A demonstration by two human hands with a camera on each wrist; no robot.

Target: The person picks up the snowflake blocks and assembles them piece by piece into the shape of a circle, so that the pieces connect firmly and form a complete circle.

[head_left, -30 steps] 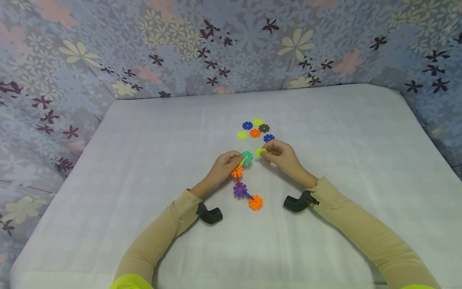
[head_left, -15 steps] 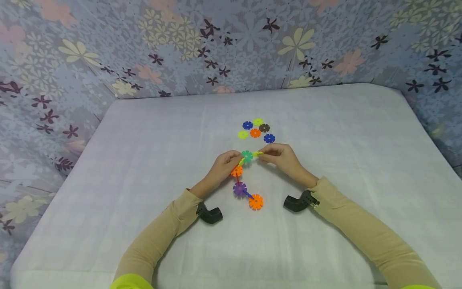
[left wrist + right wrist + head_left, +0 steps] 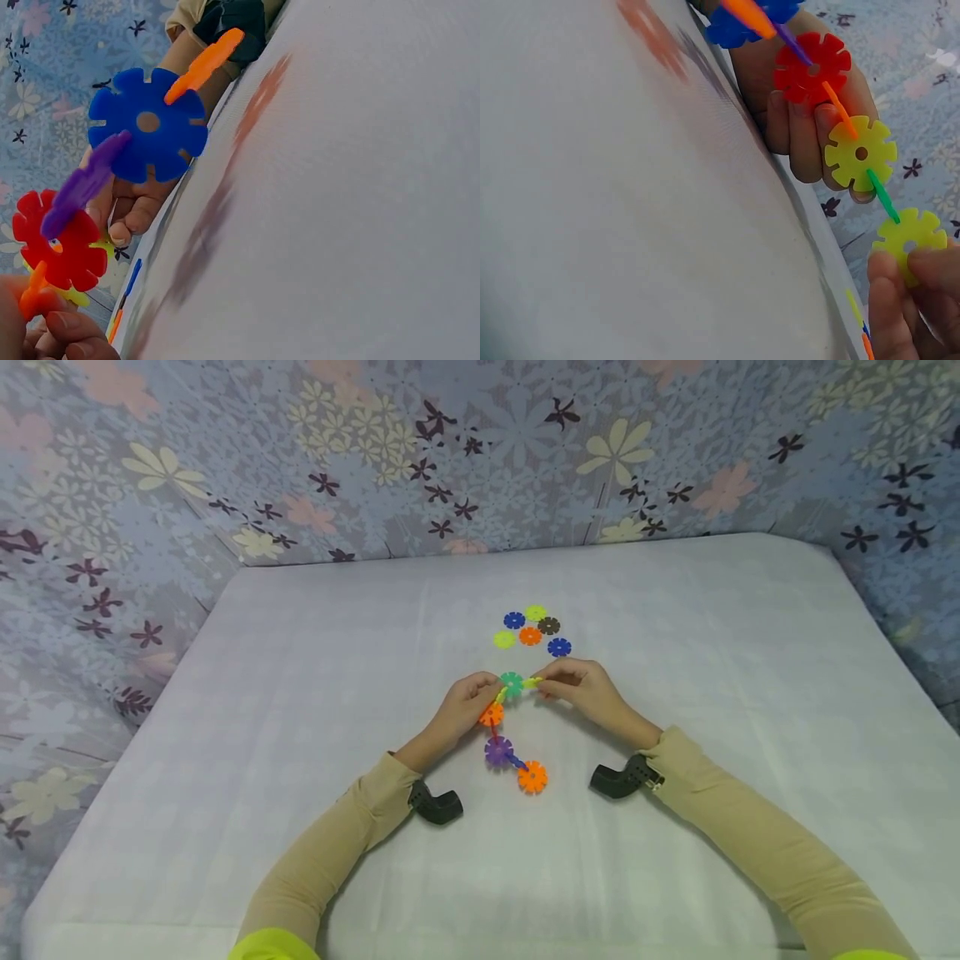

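Observation:
A chain of notched plastic flower discs hangs between both hands, slotted edge to edge. Its lower end is an orange disc (image 3: 532, 777), then come a blue disc (image 3: 148, 124), a purple disc (image 3: 498, 752), a red disc (image 3: 812, 67), another orange disc, a yellow disc (image 3: 861, 154) and a green disc (image 3: 512, 684). My left hand (image 3: 467, 700) grips the chain around its upper orange and yellow discs. Thumb and fingers of my right hand (image 3: 581, 683) pinch a further yellow disc (image 3: 909, 238), whose edge meets the green one; how deeply they interlock I cannot tell.
Behind the hands, several loose discs lie flat on the white-covered table (image 3: 337, 635): blue (image 3: 559, 647), orange (image 3: 530, 636), brown (image 3: 549, 626) and yellow (image 3: 504, 640) among them. A flower-patterned cloth (image 3: 480, 460) hangs beyond the table's far edge.
My right hand has turned its yellow disc edge-on and brought it left against the green disc. The left hand stays in place, while the chain's lower end has risen very slightly.

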